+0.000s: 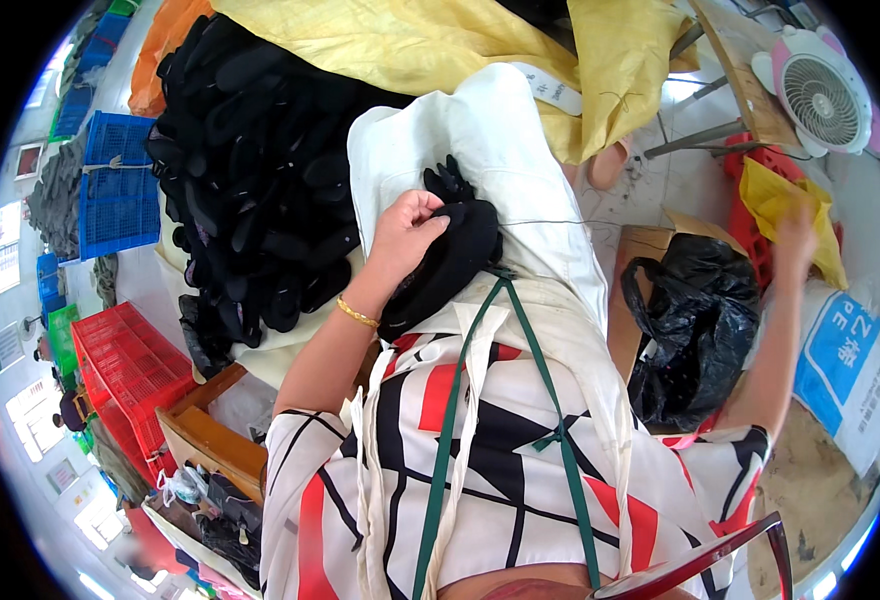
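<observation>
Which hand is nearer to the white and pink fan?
Right. The right hand, blurred, is below the fan in the picture, apart from it; the left hand is far to its left, gripping a black piece over the lap.

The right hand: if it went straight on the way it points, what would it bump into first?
Probably the yellow sheet that shows around the right hand; the pink-and-white fan appears farther along that line. The hand is blurred, so depth is hard to judge.
</observation>
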Motion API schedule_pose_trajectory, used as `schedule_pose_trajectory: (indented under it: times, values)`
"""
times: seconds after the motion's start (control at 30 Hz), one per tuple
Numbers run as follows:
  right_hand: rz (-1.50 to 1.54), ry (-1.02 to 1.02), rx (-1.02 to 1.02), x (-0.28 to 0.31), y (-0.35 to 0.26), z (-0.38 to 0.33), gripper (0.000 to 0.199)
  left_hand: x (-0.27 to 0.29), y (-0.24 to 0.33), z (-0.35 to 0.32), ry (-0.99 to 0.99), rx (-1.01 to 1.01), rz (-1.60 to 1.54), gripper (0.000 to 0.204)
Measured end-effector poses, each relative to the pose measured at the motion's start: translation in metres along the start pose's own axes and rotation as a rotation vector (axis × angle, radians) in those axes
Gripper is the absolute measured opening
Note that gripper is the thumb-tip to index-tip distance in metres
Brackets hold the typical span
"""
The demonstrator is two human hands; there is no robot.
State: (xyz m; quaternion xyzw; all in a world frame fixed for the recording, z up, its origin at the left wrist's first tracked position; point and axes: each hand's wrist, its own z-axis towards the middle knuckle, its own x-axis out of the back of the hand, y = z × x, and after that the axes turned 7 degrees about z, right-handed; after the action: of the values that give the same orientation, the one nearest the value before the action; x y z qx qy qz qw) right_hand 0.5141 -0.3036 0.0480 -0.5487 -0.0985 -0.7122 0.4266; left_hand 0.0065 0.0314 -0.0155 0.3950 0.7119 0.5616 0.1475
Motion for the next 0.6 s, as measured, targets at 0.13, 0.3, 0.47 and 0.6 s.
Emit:
schedule_pose_trajectory:
  times: [0.13,0.3,0.47,0.6]
  values:
    - [0.523,-0.439,0.188,-0.061,-0.212,-0.052,0.027,0.006,0.006,0.002,-0.017,-0.041,0.081,0.019]
    - [0.598,-0.564,0.686,-0.112,-0.299,-0.091,0.022,0.008,0.040,-0.018,0.220,-0.270,0.489,0.018]
    - [0.785,-0.534,0.558,-0.110,-0.322,-0.102,0.013,-0.005,0.073,-0.037,-0.024,0.117,0.182,0.030]
    - [0.916,-0.461,0.670,-0.094,-0.353,-0.104,0.015,-0.015,0.079,-0.026,-0.143,0.360,0.068,0.032]
